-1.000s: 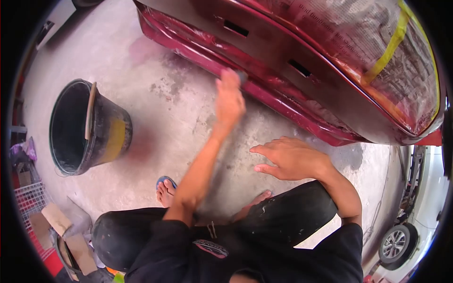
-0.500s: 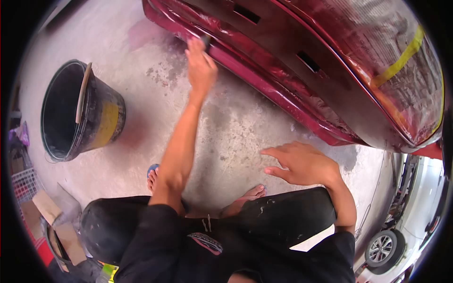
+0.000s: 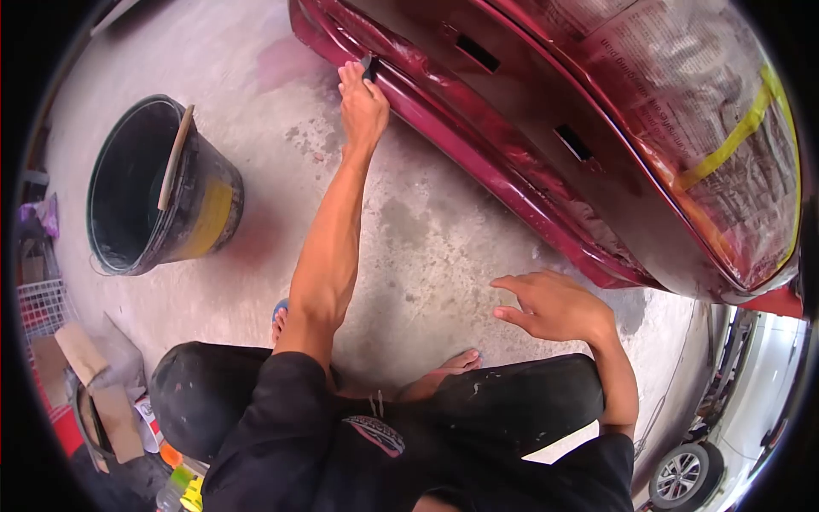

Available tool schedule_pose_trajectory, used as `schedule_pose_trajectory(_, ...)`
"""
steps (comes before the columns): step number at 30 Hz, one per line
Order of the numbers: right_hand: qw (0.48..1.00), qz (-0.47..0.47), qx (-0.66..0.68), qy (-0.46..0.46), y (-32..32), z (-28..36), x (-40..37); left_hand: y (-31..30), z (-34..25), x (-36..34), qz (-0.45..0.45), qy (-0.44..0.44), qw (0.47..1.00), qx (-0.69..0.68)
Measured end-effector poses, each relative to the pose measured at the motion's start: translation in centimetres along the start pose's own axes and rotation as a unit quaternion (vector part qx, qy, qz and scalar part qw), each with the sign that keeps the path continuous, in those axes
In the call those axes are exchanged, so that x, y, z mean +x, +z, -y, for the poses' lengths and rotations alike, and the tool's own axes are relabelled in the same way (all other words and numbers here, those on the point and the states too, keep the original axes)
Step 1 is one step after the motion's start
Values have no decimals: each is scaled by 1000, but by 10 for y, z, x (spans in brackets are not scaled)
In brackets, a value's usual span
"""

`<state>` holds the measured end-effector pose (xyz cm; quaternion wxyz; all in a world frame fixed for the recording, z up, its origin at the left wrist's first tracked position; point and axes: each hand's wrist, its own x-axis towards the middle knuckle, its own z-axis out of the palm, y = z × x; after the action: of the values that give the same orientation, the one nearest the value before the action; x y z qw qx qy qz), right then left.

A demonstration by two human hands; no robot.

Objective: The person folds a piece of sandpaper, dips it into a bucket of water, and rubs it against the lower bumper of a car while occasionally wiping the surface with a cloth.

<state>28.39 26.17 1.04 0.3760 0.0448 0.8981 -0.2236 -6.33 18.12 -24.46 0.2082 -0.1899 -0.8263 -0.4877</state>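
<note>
My left hand reaches forward with its fingers closed on a small black pad, which rests on the glossy dark red lower edge of a car body. How the thumb and fingertips grip the pad is partly hidden. Above that edge runs a duller dark red panel with two black slots. My right hand hovers over my right knee, its fingers stretched out and apart, touching nothing. It is well short of the car body.
A black bucket with a yellow patch and a wooden-looking handle grip stands at left on the stained concrete floor. Newspaper masking with yellow tape covers the car's upper part. A white car is at right; cardboard lies lower left.
My left hand has shifted a little leftward along the red edge with the black pad. The whole view has tilted slightly. My right hand keeps its open pose.
</note>
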Motion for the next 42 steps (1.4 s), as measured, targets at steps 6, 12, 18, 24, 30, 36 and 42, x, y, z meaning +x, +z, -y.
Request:
schedule_pose_trajectory(6,998,-48,-2,-46,-3,11,19,6,-67,-96,58,85,993,-50)
schedule_pose_trajectory(12,1000,25,-4,6,-5,7,7,7,-14,-1,9,-26,999,-27)
schedule_pose_trajectory(18,999,-24,0,-29,-9,12,23,9,-57,-79,33,34,997,-59)
schedule_pose_trajectory(24,1000,10,5,-9,-2,4,12,8,13,14,0,12,1000,26)
schedule_pose_trajectory(30,999,-30,-2,-30,-10,10,17,10,-39,-76,7,124,992,-15)
schedule_pose_trajectory(36,1000,4,-7,-21,-2,9,14,3,-4,-33,32,107,993,-35)
schedule_pose_trajectory(42,997,-57,-13,-51,-1,4,10,7,-46,-76,44,129,990,-35)
